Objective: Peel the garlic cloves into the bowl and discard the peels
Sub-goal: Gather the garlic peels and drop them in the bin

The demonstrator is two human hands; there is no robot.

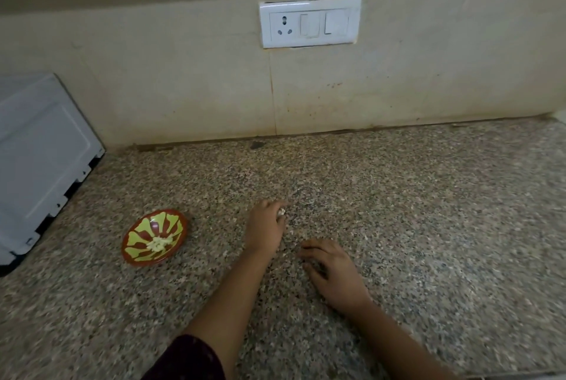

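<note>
Speckled counter (398, 226); pale scrap (281, 212) indistinct.

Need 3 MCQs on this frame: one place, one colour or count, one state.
1. Where is the bowl?
A) left of both hands
B) between the hands
C) against the wall

2. What colour is the bowl's rim?
A) blue
B) red-brown
C) white

3. What is the left hand doing?
A) lying flat, empty
B) pinching a white bit
C) gripping the bowl

Answers:
1 A: it sits on the counter, left of the left hand and the right hand.
2 B: a red-brown rim rings the green pattern.
3 B: the bit shows at its fingertips.
</note>
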